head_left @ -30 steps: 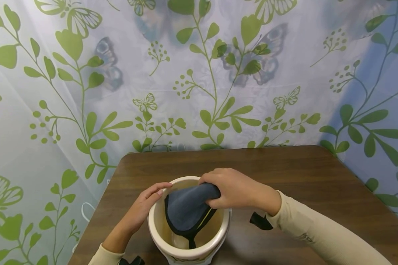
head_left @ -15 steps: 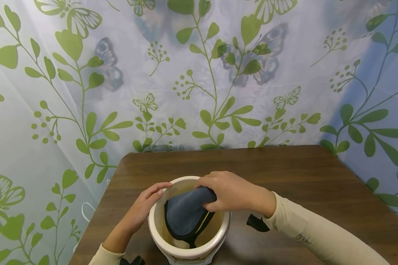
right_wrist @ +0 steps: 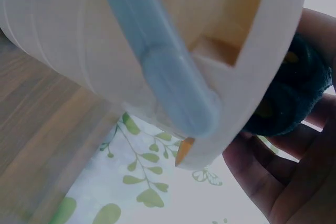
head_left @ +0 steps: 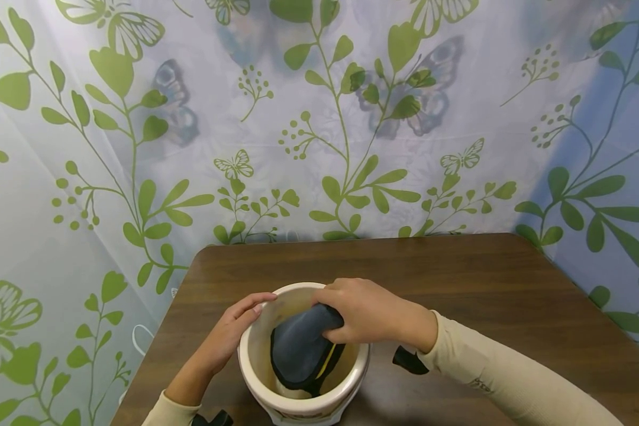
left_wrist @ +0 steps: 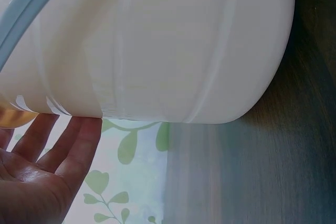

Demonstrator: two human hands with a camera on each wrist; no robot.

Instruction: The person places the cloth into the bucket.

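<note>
A folded dark blue-grey cloth with black edging and a yellow stripe hangs inside a white bucket. My right hand grips its upper end over the right part of the rim, thumb toward the front. In the right wrist view the fuzzy fabric shows rolled between the fingers, beyond the rim. My left hand rests on the bucket's left rim, fingers stretched out. Seen from the left wrist, those fingers lie against the bucket's outer wall. The cloth's lower end dips down within the bucket.
The bucket stands near the front of a brown wooden table. Its blue-grey handle hangs along the outside. Behind the table is a curtain with leaves and butterflies. A white cable shows at the left.
My right hand has moved slightly left and down, lowering the cloth deeper into the bucket. The cloth looks more bunched. My left hand has stayed on the rim.
</note>
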